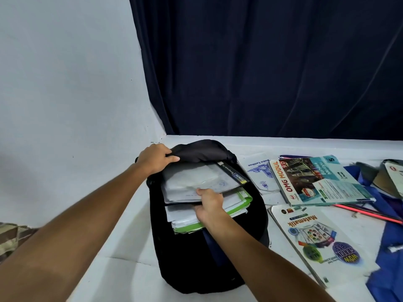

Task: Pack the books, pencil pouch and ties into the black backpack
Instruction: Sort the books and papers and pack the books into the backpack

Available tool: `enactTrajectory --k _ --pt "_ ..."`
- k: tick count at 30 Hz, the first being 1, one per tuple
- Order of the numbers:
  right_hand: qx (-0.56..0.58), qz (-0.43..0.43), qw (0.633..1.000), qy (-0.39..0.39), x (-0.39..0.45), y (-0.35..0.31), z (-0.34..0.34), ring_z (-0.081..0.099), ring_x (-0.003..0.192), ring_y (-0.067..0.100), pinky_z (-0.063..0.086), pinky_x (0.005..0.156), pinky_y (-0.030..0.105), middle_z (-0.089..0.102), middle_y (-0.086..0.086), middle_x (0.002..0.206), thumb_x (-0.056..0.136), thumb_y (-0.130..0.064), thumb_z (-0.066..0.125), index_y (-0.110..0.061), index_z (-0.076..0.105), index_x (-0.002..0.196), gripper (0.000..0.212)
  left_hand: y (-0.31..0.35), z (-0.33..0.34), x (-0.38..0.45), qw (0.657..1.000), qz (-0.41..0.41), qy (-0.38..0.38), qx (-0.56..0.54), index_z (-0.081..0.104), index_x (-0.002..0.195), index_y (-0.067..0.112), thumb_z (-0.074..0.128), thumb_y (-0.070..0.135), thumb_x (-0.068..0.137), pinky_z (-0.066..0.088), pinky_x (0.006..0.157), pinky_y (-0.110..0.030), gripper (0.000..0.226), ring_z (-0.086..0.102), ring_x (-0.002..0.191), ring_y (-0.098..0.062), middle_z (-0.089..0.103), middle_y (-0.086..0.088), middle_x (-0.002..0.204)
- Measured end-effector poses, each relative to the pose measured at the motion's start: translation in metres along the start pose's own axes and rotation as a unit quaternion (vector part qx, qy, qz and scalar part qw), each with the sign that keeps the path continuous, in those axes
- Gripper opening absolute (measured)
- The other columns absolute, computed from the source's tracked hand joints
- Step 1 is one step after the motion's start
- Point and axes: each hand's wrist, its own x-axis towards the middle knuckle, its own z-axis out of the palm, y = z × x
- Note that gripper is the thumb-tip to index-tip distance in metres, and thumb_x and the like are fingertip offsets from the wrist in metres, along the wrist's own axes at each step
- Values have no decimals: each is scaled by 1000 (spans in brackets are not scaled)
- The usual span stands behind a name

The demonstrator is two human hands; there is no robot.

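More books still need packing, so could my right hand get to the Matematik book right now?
Probably yes, once it lets go: the right hand is pinching books in the backpack, and the Matematik book lies uncovered just beside it on that side.

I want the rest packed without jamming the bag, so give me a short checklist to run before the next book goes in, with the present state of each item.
1. Bag mouth held open: ok. The left hand grips the top flap of the black backpack.
2. Books already inside are seated: not ok. The right hand grips the stack of books, which sticks out of the opening.
3. A hand free to fetch: not ok, both are busy.
4. Next book within reach: ok. The Matematik book lies flat beside the bag.
5. Pencil pouch located: cannot tell.
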Motion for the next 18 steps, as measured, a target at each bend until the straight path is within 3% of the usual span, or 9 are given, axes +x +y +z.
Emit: enactTrajectory --k 5,7,9,12,15,18 --pt "25 83 995 -57 -14 -11 -12 53 116 42 44 100 61 52 25 126 87 0 68 -1 52 122 39 0 6 -6 1000 -17 -4 0 50 55 23 65 45 89 35 63 -31 44 55 72 -27 53 0 64" --pt "46 103 989 -94 -18 -15 -17 47 125 44 40 103 62 49 27 130 89 0 66 2 54 114 27 0 10 -12 1000 -16 -7 6 57 60 22 66 46 88 36 62 -31 38 58 76 -27 56 -1 68" --pt "52 122 983 -128 -27 -17 -24 47 127 46 38 103 61 50 29 131 93 3 56 4 53 106 14 -2 17 -18 1000 -14 -11 23 70 78 21 68 48 86 41 68 -32 29 62 86 -27 63 0 78" --pt "29 145 975 -167 -47 -24 -38 44 128 52 39 102 59 42 36 138 95 5 46 8 47 115 20 -2 31 -27 998 -28 -29 47 69 118 21 71 58 78 47 91 -37 55 59 113 -26 68 -1 116" --pt "-35 167 966 -195 -58 -31 -57 41 130 54 37 108 56 38 42 137 96 2 45 11 45 98 10 1 41 -34 996 -42 -45 57 64 127 21 67 71 72 48 95 -39 75 57 119 -27 65 -3 125" --pt "-136 158 949 -237 -67 -41 -78 61 109 45 56 84 47 60 34 114 95 -4 47 4 50 91 9 6 44 -39 997 -45 -27 56 64 126 19 65 72 73 49 93 -40 75 58 118 -27 67 -4 122"
